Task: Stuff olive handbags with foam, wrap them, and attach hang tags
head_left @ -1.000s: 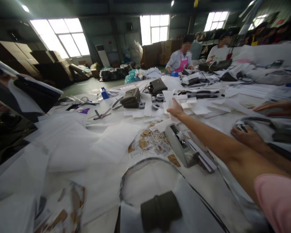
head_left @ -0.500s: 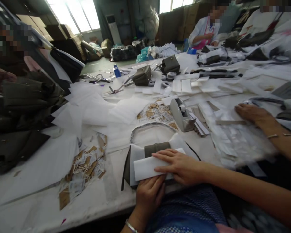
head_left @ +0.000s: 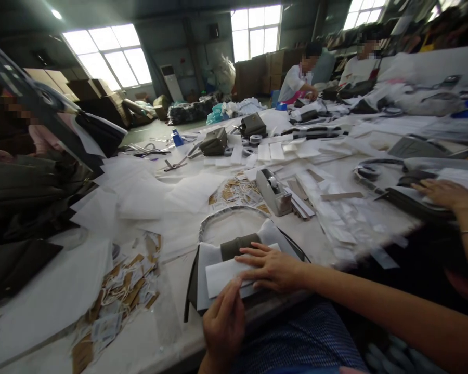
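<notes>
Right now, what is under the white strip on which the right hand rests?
Under the white strip lies a pale sheet on a dark bag; both show past the strip's edges. What is directly beneath its middle cannot be seen, because the strip covers it.

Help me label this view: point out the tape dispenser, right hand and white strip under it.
Tape dispenser (head_left: 275, 197), head view: grey body.
Right hand (head_left: 277, 268), head view: back of the hand.
White strip (head_left: 221, 278), head view: uncovered left part.

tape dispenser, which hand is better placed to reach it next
Probably the right hand: it lies flat, partly over the white strip, nearer the tape dispenser. The left hand is lower in view and farther off.
</notes>
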The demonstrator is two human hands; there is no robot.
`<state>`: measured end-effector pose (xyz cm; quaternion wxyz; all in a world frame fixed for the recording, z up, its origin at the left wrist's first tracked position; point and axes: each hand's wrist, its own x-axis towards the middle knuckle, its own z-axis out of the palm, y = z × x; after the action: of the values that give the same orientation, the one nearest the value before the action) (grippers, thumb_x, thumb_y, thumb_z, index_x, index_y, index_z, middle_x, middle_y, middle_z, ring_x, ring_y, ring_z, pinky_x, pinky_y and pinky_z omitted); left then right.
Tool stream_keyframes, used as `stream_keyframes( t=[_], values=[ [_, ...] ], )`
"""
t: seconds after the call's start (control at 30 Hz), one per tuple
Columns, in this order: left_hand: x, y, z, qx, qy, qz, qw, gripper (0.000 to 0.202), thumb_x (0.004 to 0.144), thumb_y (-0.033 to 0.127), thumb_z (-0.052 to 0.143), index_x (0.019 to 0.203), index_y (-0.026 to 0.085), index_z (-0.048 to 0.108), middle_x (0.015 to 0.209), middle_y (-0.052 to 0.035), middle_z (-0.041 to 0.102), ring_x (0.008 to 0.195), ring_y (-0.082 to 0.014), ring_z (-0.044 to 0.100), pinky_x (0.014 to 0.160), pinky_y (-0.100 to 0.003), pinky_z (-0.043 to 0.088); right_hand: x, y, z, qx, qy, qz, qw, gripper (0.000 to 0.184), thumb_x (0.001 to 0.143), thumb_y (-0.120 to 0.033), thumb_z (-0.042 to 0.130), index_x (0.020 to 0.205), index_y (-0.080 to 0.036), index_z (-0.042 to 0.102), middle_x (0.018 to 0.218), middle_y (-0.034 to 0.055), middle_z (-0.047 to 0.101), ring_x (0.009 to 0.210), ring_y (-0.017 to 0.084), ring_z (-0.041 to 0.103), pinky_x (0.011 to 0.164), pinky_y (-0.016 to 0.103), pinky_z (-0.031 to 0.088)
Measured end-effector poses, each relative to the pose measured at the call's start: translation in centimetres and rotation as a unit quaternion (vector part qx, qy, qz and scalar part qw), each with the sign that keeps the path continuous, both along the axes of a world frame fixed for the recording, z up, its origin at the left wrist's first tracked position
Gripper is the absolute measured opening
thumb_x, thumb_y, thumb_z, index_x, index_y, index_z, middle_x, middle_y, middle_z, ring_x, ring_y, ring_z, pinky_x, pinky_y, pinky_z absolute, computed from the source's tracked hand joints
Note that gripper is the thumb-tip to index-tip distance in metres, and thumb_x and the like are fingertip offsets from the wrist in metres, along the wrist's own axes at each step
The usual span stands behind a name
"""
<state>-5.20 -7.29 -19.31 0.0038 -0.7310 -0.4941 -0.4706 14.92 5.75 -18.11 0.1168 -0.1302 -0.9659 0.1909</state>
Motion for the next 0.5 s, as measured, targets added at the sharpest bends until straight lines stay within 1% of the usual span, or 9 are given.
stream_keyframes(
  t=[0.07, 0.1, 0.13, 0.17, 0.23, 0.3, 0.37, 0.43, 0.5],
  values=[
    [0.6, 0.8, 1.4, -0.01, 0.004, 0.022, 1.0, 0.045, 0.092, 0.007, 0.054, 0.134, 0.02, 0.055, 0.123, -0.0068, 0.069, 0.115, -0.0166, 0.065, 0.099, -0.025, 0.053, 0.0, -0.1, -0.3, 0.013, 0.012, -0.001, 1.0, 0.041, 0.1, -0.041, 0.05, 0.14, -0.033, 0.054, 0.157, 0.0055, 0.04, 0.147, 0.027, 0.031, 0.119, 0.057, 0.024],
    [0.9, 1.3, 1.8, -0.034, 0.01, 0.026, 0.999, 0.045, 0.093, 0.012, 0.054, 0.137, 0.021, 0.053, 0.13, -0.0077, 0.066, 0.12, -0.0181, 0.063, 0.1, -0.027, 0.053, 0.0, -0.1, -0.5, 0.022, 0.018, -0.002, 1.0, 0.04, 0.1, -0.041, 0.05, 0.139, -0.033, 0.056, 0.157, 0.0057, 0.041, 0.147, 0.027, 0.031, 0.119, 0.057, 0.024],
    [1.3, 1.8, 1.9, -0.066, 0.016, 0.03, 0.997, 0.046, 0.095, 0.017, 0.053, 0.141, 0.022, 0.049, 0.138, -0.0091, 0.061, 0.125, -0.0202, 0.059, 0.101, -0.03, 0.053, -0.1, -0.1, -0.7, 0.032, 0.024, -0.003, 0.999, 0.039, 0.1, -0.041, 0.05, 0.137, -0.032, 0.057, 0.156, 0.006, 0.041, 0.147, 0.027, 0.032, 0.119, 0.057, 0.024],
    [1.6, 2.3, 1.7, -0.099, 0.025, 0.036, 0.994, 0.049, 0.097, 0.022, 0.051, 0.145, 0.022, 0.044, 0.145, -0.0105, 0.054, 0.13, -0.0223, 0.055, 0.101, -0.032, 0.053, -0.1, 0.0, -0.9, 0.044, 0.029, -0.004, 0.999, 0.037, 0.1, -0.041, 0.05, 0.135, -0.03, 0.06, 0.155, 0.0066, 0.042, 0.146, 0.027, 0.033, 0.119, 0.056, 0.024],
    [1.9, 3.1, 0.2, -0.134, 0.061, 0.04, 0.988, 0.058, 0.098, 0.029, 0.05, 0.152, 0.024, 0.031, 0.155, -0.0118, 0.042, 0.136, -0.0265, 0.049, 0.101, -0.038, 0.054, -0.4, 0.2, -1.5, 0.07, 0.035, -0.004, 0.997, 0.034, 0.099, -0.04, 0.053, 0.128, -0.027, 0.064, 0.152, 0.0081, 0.047, 0.144, 0.028, 0.036, 0.119, 0.056, 0.026],
    [1.8, 3.6, -2.1, -0.131, 0.111, 0.029, 0.985, 0.066, 0.096, 0.034, 0.054, 0.155, 0.027, 0.026, 0.157, -0.01, 0.038, 0.139, -0.0301, 0.044, 0.104, -0.044, 0.052, -0.6, 0.6, -1.9, 0.091, 0.043, -0.006, 0.995, 0.03, 0.096, -0.038, 0.057, 0.122, -0.026, 0.067, 0.146, 0.0083, 0.054, 0.143, 0.026, 0.039, 0.118, 0.053, 0.029],
    [1.5, 4.0, -4.2, -0.114, 0.136, 0.022, 0.984, 0.072, 0.094, 0.034, 0.055, 0.156, 0.026, 0.021, 0.157, -0.0105, 0.038, 0.139, -0.0306, 0.044, 0.105, -0.045, 0.052, -0.7, 0.5, -2.0, 0.108, 0.069, -0.023, 0.992, 0.028, 0.094, -0.036, 0.06, 0.116, -0.023, 0.069, 0.138, 0.0078, 0.061, 0.138, 0.024, 0.046, 0.117, 0.047, 0.033],
    [1.2, 4.3, -5.5, -0.08, 0.151, 0.014, 0.985, 0.075, 0.093, 0.034, 0.057, 0.157, 0.025, 0.018, 0.156, -0.0111, 0.04, 0.138, -0.0309, 0.045, 0.106, -0.045, 0.051, -0.5, -0.6, -1.9, 0.129, 0.122, -0.079, 0.981, 0.025, 0.094, -0.036, 0.059, 0.108, -0.019, 0.07, 0.126, 0.0071, 0.069, 0.126, 0.02, 0.058, 0.114, 0.039, 0.04],
    [1.1, 4.4, -6.1, -0.054, 0.166, 0.007, 0.985, 0.073, 0.093, 0.031, 0.056, 0.156, 0.029, 0.019, 0.158, -0.0097, 0.037, 0.14, -0.0322, 0.043, 0.108, -0.049, 0.048, 0.5, -2.9, -2.1, 0.133, 0.2, -0.168, 0.956, 0.022, 0.095, -0.033, 0.057, 0.101, -0.017, 0.07, 0.112, 0.0054, 0.075, 0.112, 0.017, 0.067, 0.109, 0.034, 0.044]
  ],
)
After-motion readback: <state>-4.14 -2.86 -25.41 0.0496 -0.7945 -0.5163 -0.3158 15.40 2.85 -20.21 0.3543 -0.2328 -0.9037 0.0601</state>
